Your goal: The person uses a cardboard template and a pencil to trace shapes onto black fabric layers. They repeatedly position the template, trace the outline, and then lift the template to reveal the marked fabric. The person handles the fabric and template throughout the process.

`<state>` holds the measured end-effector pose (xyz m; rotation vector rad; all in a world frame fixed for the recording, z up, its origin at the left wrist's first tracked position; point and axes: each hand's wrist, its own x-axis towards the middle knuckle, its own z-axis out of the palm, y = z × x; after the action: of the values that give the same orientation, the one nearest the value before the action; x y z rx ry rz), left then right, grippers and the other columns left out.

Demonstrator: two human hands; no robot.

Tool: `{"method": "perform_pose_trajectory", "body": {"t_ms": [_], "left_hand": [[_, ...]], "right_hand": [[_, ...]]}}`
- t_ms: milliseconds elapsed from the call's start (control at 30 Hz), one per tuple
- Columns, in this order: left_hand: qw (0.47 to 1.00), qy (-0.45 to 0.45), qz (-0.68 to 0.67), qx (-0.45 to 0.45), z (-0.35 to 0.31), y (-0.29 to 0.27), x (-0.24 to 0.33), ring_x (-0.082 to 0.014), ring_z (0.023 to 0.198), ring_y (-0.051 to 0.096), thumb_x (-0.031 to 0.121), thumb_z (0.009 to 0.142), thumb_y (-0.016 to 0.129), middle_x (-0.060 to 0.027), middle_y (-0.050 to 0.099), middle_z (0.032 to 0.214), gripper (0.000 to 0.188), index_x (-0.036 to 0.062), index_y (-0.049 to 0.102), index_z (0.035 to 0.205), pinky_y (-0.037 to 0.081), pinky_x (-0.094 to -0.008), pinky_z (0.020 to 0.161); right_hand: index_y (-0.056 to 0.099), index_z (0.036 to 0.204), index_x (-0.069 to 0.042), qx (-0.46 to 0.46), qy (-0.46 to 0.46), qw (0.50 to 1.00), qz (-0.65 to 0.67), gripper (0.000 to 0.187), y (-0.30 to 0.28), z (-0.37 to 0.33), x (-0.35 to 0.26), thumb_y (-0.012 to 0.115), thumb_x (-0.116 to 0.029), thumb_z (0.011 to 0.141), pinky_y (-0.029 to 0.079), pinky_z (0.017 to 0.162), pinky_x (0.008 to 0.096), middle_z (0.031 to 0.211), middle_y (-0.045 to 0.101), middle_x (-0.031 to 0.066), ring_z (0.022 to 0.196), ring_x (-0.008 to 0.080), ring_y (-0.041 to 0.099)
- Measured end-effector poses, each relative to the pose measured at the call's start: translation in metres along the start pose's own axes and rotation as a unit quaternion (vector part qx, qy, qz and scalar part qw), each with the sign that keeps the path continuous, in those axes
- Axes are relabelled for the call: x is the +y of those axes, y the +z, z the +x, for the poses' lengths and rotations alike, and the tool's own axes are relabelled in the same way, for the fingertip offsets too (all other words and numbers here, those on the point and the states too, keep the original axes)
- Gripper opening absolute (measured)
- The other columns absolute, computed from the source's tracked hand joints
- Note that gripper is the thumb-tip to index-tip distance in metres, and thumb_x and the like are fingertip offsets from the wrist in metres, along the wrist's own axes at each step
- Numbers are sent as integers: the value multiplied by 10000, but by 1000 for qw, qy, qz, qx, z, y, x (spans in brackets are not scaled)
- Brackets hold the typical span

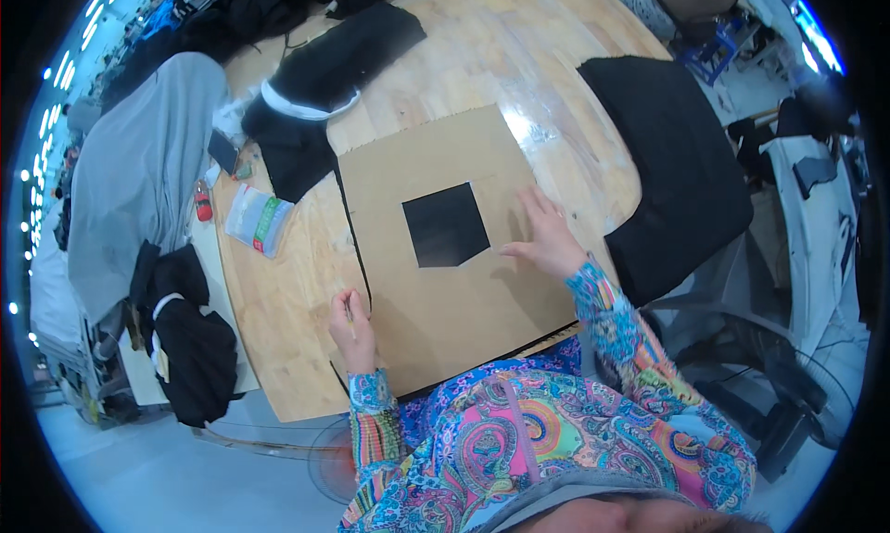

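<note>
A tan cardboard sheet (436,320) lies flat on the wooden table in front of me. Through the roughly square opening near its middle, black material (446,225) shows, and a thin black edge also peeks out along the sheet's left and near sides. My right hand (549,234) rests on the sheet's right part, fingers spread, holding nothing. By the lower left edge of the cardboard is my left hand (351,334), its fingers pinched together. Something thin and pale seems to be in them, too small to name.
Black fabric (677,162) hangs over the table's right edge. Beyond the sheet lies more black cloth (334,69) with a white band (301,108). At left are a clear plastic packet (258,220), a small red object (203,201) and a grey cover (139,171). A fan (779,375) stands right.
</note>
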<state>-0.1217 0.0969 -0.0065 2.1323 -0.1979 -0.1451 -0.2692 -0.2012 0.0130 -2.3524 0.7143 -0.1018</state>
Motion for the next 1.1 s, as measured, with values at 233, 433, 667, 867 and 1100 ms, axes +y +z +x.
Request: {"method": "perform_pose_trajectory", "body": {"t_ms": [233, 433, 667, 867, 1100], "left_hand": [[998, -11, -66, -10, 6, 1, 15, -71, 677, 479, 175, 884, 549, -8, 532, 752, 149, 33, 522, 850, 417, -242, 582], [978, 0, -173, -115, -14, -9, 46, -81, 696, 488, 75, 781, 672, -3, 518, 735, 180, 68, 494, 803, 399, -217, 624], [963, 167, -147, 151, -22, -132, 61, -131, 807, 494, -45, 809, 597, -19, 499, 818, 200, 72, 435, 819, 423, -276, 770], [926, 53, -238, 288, 18, -208, 20, -112, 783, 470, -4, 821, 601, -13, 470, 819, 177, 64, 437, 822, 425, -253, 719], [880, 3, 284, 380, 62, -220, -76, -296, 890, 541, 106, 809, 630, -129, 575, 988, 259, 26, 520, 1030, 447, -347, 772]], "right_hand": [[276, 1370, 0, 144, 59, 980, 122, 847, -6, -16, 19, 742, -258, 711, 364, 967, 410, 1397, 261, 235, 1223, 321, 363], [330, 1356, -12, 56, 100, 876, 469, 641, -24, -24, 15, 637, -85, 799, 469, 776, 252, 1186, 502, 116, 875, 128, 559], [475, 1256, 0, 71, 96, 915, 385, 492, -36, -46, 24, 641, -85, 800, 462, 709, 224, 1007, 581, 52, 795, 88, 547], [528, 1155, 0, 86, 50, 995, 18, 568, -17, -67, 48, 761, -166, 665, 433, 841, 374, 971, 546, 163, 950, 317, 534], [536, 1106, -20, 76, 69, 995, -14, 541, -9, -72, 33, 778, -168, 645, 445, 768, 376, 901, 532, 134, 869, 298, 540]]}}
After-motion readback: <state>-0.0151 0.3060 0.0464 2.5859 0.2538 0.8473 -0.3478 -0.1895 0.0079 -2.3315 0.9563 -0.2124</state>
